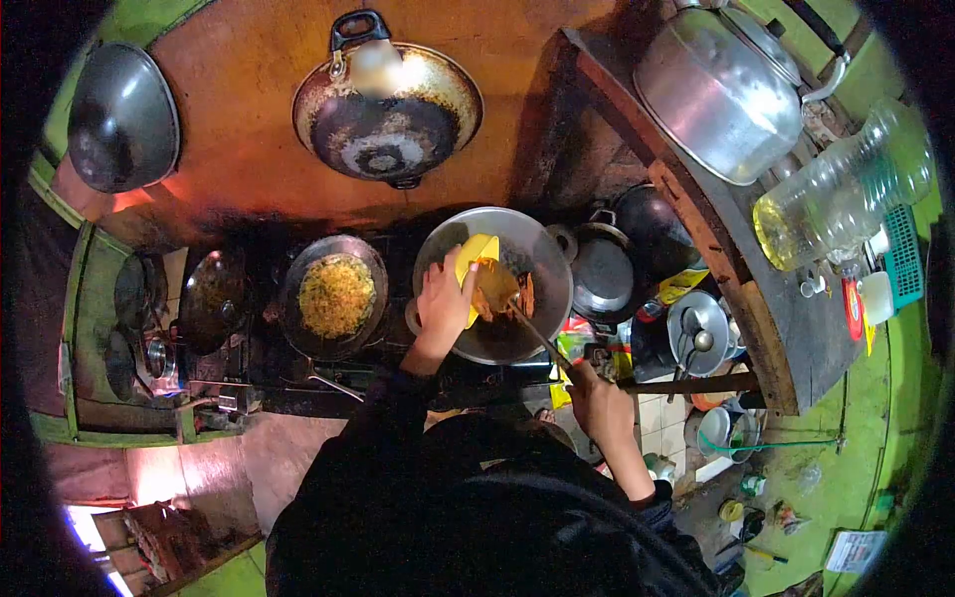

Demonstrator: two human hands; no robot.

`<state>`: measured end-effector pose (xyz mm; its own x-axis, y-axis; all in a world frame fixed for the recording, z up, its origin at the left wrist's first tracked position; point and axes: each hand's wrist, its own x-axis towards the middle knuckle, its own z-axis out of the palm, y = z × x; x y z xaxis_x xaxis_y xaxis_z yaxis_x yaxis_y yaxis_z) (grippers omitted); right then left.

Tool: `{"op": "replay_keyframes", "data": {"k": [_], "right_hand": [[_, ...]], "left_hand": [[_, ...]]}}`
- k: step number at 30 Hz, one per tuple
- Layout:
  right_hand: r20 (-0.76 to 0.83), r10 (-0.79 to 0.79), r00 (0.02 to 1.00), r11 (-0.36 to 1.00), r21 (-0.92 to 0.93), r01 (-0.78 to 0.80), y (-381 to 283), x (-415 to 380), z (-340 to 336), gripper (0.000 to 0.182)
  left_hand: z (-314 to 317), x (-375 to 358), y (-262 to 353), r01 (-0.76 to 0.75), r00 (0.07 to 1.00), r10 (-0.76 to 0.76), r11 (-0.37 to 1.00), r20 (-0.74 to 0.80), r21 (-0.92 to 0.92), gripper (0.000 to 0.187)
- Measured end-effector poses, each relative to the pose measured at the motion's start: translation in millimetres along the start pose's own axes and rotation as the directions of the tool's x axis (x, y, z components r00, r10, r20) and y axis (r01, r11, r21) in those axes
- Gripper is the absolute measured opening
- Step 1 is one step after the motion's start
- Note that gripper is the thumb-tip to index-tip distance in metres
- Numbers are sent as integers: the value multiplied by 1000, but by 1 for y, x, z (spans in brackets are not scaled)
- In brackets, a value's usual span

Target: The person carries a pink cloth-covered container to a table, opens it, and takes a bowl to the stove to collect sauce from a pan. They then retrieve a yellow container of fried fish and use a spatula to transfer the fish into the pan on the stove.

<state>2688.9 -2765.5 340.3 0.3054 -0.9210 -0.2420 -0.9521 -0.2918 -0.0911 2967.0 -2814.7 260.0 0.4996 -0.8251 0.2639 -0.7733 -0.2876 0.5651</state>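
My left hand (443,303) is closed on a yellow container (481,253), tilted over the large grey wok (448,239). Orange-brown food (487,301) shows at the container's open side and in the wok beside it. With my right hand (600,406) I grip the handle of a long metal spatula (542,343), whose far end reaches into the food. Left of the wok, a smaller pan (370,328) holds a round yellow omelette-like food (337,297).
A blackened wok (388,129) hangs on the wall. On the right shelf (696,214) stand a large kettle (721,90) and a plastic bottle with yellow liquid (816,214). Below it are a lidded pot (602,274) and a bowl with ladles (696,333). A dark lid (212,298) lies left.
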Motion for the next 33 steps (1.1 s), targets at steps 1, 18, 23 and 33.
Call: {"op": "replay_keyframes", "data": {"k": [1,18,23,33], "right_hand": [[15,-29,999,995,97,28,5,0,6,36],[151,-95,984,630,774,-58,77,8,43,33],[-57,-57,997,980,-192,45,21,21,23,18],[-182,42,982,966,257,7,67,-3,-24,32]], "left_hand": [[-1,-2,1,3,1000,-3,1000,24,17,48],[-10,-16,-58,170,985,-174,974,-15,-149,46],[-27,-20,-48,113,982,-125,990,-144,-86,45],[-17,-19,-66,99,971,-178,905,-159,-414,43]]}}
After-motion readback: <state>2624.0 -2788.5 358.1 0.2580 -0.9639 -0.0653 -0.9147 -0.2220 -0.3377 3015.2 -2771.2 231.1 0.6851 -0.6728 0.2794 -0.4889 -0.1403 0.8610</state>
